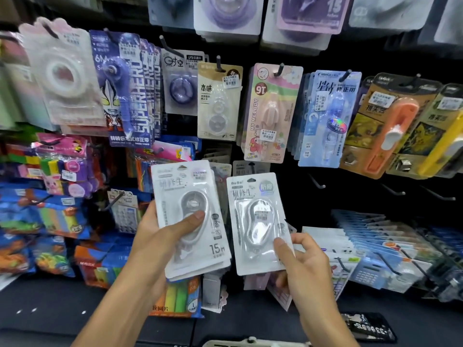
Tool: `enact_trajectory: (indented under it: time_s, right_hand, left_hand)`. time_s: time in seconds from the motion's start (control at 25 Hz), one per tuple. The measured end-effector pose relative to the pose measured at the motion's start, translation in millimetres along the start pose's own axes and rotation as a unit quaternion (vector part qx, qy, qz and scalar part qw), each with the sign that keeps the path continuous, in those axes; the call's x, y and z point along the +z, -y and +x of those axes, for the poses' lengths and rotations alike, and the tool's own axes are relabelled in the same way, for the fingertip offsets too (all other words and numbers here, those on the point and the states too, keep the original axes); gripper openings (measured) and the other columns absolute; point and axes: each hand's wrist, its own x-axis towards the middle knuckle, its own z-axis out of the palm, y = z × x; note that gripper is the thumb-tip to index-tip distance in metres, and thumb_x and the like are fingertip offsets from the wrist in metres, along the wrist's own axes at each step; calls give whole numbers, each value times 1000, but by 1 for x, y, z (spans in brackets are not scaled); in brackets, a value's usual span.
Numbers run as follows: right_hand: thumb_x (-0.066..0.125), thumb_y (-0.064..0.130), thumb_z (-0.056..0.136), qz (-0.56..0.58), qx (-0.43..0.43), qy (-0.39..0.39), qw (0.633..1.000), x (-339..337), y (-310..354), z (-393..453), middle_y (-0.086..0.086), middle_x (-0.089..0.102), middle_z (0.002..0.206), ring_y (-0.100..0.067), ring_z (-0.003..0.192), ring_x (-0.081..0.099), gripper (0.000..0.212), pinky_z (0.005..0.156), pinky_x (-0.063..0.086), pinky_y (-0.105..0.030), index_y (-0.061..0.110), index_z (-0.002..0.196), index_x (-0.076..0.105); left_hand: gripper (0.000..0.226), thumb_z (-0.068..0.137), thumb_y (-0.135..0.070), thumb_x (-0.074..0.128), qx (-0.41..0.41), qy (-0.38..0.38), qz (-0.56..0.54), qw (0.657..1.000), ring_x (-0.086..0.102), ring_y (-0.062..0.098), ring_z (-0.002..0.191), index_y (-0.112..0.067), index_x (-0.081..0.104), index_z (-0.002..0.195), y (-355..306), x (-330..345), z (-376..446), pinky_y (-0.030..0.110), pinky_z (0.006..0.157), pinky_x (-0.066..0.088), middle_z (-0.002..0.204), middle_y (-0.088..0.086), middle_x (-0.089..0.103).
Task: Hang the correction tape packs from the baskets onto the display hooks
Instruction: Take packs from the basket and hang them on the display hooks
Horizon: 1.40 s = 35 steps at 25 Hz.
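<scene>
My left hand (160,236) grips a small stack of white correction tape packs (186,196), thumb across the front blister, tilted slightly left. My right hand (303,261) pinches the lower right corner of a single white correction tape pack (255,221), held upright beside the stack. Just behind and above the single pack, a display hook (251,167) carries matching white packs. Empty black hooks (317,182) stick out of the dark panel to the right. No basket body shows; only a pale rim (250,343) peeks in at the bottom edge.
A row of other hanging tape packs fills the hooks above, including a pink My Melody pack (270,113) and a beige pack (218,101). Colourful stationery packs (57,216) crowd the left. Blue calculators (368,271) and card packs hang lower right.
</scene>
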Motion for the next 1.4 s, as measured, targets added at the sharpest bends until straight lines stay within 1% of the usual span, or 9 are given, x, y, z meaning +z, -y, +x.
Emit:
enact_trajectory:
  time_s: [0.2,0.44,0.6,0.76,0.88,1.0,1.12,1.28,1.4]
  right_hand:
    - [63,33,97,-30,-26,-40,998,2,-7,-9,-6,74,71,-14,44,62,11,41,44,-18,31,86,61]
    - [61,38,97,-54,-58,-64,995,6,2,-9,-3,73,71,-6,44,52,9,42,38,-15,30,91,60]
    - [61,47,94,-74,-52,-82,993,9,-1,-12,-1,73,87,-17,64,63,6,56,43,-26,41,92,58]
    - [65,41,93,-76,-42,-108,990,16,-2,-2,2,71,77,-9,55,61,10,51,44,-21,33,94,58]
    - [68,16,93,-12,61,-42,997,24,-1,16,-2,72,89,-18,75,64,31,70,57,-41,26,116,50]
    - [72,34,90,12,43,72,996,32,2,12,8,71,108,-11,95,67,35,73,53,-29,40,121,56]
    - [75,44,82,-4,-19,167,986,39,1,-2,0,77,91,-13,80,71,17,64,54,-21,35,97,74]
    - [64,17,98,52,33,86,994,35,4,1,-10,70,69,-18,52,60,8,42,48,-27,15,92,69]
    - [61,21,100,52,48,36,997,14,4,5,-11,61,60,-18,42,49,8,39,39,-25,17,95,65]
  left_hand:
    - [69,59,-20,86,21,-20,-5,1000,78,26,94,-21,66,125,-2,1,-3,35,65,63,111,4,79]
    - [77,52,-28,89,20,-12,3,1000,77,25,98,-24,66,125,0,8,-6,32,67,63,113,1,79]
    - [75,54,-29,89,18,-9,3,1000,77,24,99,-26,66,125,-2,10,-6,32,67,63,114,0,78]
    - [74,52,-29,90,22,-13,2,1000,78,25,96,-25,66,123,-4,9,-7,31,65,63,111,1,79]
    - [75,48,-30,92,18,-18,13,1000,78,25,95,-26,67,119,-2,10,-8,32,65,63,109,0,79]
    - [77,47,-24,102,17,-27,34,999,78,23,92,-28,67,115,2,13,-7,32,65,63,105,-2,80]
    - [73,46,-35,101,5,-26,83,996,79,18,89,-35,66,110,7,19,-8,39,74,62,101,-6,80]
    - [62,63,-37,96,-42,44,30,998,77,26,101,-29,68,118,3,18,-9,42,84,58,112,3,79]
    - [21,91,-22,73,-22,-39,43,998,78,23,94,-27,72,111,-1,12,-5,39,77,57,105,0,80]
